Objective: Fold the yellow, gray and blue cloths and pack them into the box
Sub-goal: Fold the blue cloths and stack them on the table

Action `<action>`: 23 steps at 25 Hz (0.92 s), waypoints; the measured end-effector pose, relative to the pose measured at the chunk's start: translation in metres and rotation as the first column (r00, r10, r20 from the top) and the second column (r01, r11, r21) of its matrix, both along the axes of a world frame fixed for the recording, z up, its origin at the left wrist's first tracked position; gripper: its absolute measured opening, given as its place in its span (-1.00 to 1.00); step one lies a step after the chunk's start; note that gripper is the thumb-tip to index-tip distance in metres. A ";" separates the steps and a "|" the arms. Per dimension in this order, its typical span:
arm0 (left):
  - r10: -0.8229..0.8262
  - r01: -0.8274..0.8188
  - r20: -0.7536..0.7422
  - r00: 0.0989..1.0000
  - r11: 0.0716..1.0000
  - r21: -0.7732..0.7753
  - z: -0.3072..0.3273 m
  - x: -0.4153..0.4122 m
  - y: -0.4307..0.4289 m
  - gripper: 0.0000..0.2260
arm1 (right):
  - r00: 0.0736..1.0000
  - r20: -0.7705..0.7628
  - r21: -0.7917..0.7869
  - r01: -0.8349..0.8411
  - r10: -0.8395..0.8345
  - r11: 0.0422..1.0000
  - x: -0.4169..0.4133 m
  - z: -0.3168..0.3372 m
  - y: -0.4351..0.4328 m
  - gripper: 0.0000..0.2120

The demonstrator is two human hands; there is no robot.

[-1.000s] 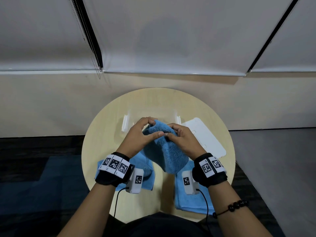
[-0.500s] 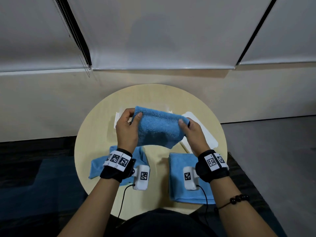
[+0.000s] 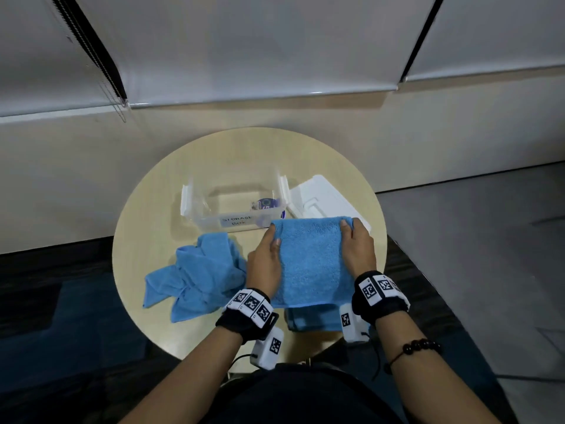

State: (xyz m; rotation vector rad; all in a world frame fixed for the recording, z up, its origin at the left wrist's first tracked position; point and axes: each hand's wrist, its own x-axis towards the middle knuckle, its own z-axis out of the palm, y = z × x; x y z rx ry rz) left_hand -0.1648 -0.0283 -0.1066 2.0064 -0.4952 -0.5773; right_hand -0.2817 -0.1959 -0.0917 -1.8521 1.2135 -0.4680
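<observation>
**Blue cloth mid-fold, box waits**

L hand (image 3: 264, 264) and R hand (image 3: 357, 249) each pinch a far corner of the blue cloth (image 3: 312, 258), fingers curled on its edges. It's held flat just in front of the box (image 3: 235, 223), over a folded cloth (image 3: 315, 319). Looks like the folding step. Next, prob. stack or pack it. Crumpled cloth (image 3: 201, 270) at left needs folding.

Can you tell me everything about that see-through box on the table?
The box is clear plastic, open on top, with a white latch at each end. A handwritten label on its front reads STORAGE BOX; a round purple sticker shows near its right end. No cloth is in it. It stands upright on the round table's far side, its white lid lying beside it.
</observation>
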 end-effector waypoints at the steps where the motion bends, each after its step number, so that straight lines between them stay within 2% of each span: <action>1: -0.022 0.023 -0.015 1.000 0.999 0.029 -0.010 -0.008 -0.004 -0.59 | 0.999 -0.040 0.019 0.005 -0.005 1.000 -0.010 -0.009 -0.004 -0.70; 5: -0.112 0.129 -0.115 0.987 0.979 0.155 -0.043 -0.034 -0.019 -0.47 | 0.986 -0.164 0.197 0.042 -0.009 0.980 -0.036 -0.033 -0.020 -0.62; 8: -0.149 0.205 -0.202 0.968 0.935 0.290 -0.059 -0.044 -0.019 -0.37 | 0.942 -0.295 0.303 -0.067 0.161 0.951 -0.056 -0.053 -0.014 -0.57; 10: -0.161 0.216 -0.204 0.966 0.933 0.287 -0.064 -0.047 -0.017 -0.36 | 0.922 -0.324 0.285 -0.119 0.212 0.951 -0.068 -0.065 -0.005 -0.62; 13: -0.191 0.218 -0.148 0.970 0.956 0.198 -0.064 -0.049 -0.012 -0.36 | 0.956 -0.272 0.161 -0.068 0.110 0.985 -0.077 -0.069 0.001 -0.79; 16: -0.250 0.267 -0.118 0.961 0.950 0.162 -0.061 -0.052 -0.008 -0.33 | 0.969 -0.243 0.103 -0.031 0.055 0.994 -0.084 -0.065 0.003 -0.80; 18: -0.242 0.254 -0.082 0.967 0.946 0.203 -0.062 -0.056 -0.006 -0.30 | 0.959 -0.270 0.128 -0.053 0.086 0.990 -0.087 -0.067 0.006 -0.80; 21: -0.130 0.126 -0.012 0.991 0.938 0.322 -0.062 -0.062 -0.005 -0.30 | 0.918 -0.370 0.165 -0.085 0.141 0.983 -0.086 -0.071 0.010 -0.79; 23: -0.118 0.058 0.123 0.985 0.911 0.409 -0.059 -0.063 -0.006 -0.26 | 0.893 -0.427 0.130 -0.095 0.142 0.987 -0.084 -0.072 0.010 -0.81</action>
